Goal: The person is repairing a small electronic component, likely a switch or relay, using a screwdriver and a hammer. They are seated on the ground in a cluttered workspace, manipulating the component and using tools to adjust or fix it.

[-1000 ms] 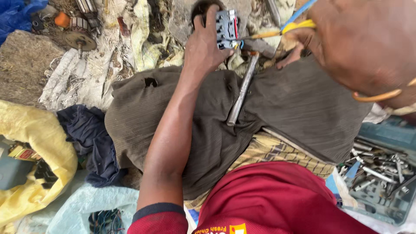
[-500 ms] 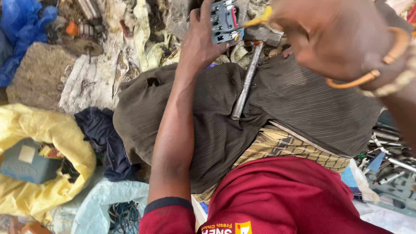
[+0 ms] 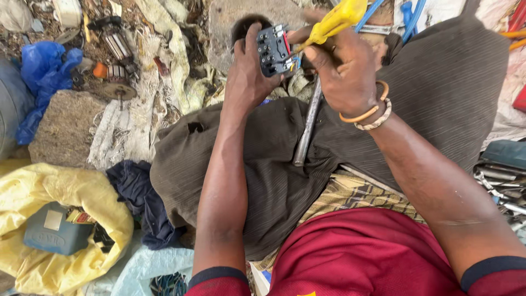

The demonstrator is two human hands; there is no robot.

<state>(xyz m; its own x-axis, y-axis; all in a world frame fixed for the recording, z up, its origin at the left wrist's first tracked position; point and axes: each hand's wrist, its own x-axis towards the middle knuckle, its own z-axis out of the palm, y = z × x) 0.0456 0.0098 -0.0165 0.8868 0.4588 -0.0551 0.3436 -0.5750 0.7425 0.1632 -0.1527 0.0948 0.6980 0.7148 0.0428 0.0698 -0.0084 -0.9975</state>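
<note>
My left hand grips a small dark grey electrical part with square holes and coloured bits on its side, held up over my lap. My right hand, with orange and beaded bands on the wrist, holds a yellow-handled screwdriver whose tip meets the right edge of the part. A long grey metal rod lies along my brown trousers below both hands.
Motor armatures and scrap lie on dirty cloth at the top left beside a blue bag. A yellow bag holds a grey box at the lower left. Metal tools fill a tray at the right.
My right hand has come down into view and brought the screwdriver against the part. The view has shifted lower and to the right.
</note>
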